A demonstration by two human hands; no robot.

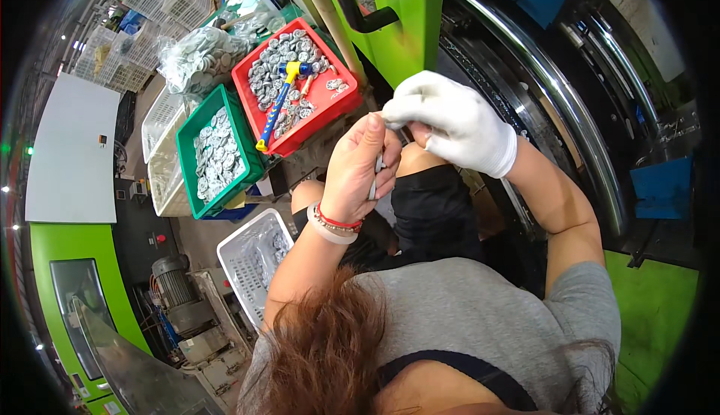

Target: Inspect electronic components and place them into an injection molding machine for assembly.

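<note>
My bare left hand (361,161), with bracelets at the wrist, is closed around small grey pieces (376,175) that show between its curled fingers. My right hand (452,119) wears a white glove and is pinched, its fingertips meeting my left thumb and forefinger. Whatever sits in that pinch is too small and covered to tell. Left of my hands, a red tray (339,103) holds many round grey parts (262,77), with a blue-and-yellow hammer (277,107) lying across it. Similar grey parts (219,152) fill a green tray (185,161).
A clear bag of parts (202,62) lies behind the trays. Beside my left forearm stands a white basket (238,261) lined with plastic. Machinery with a shiny metal bar (555,70) and a green panel (409,25) borders my right side. White crates (184,2) are stacked far left.
</note>
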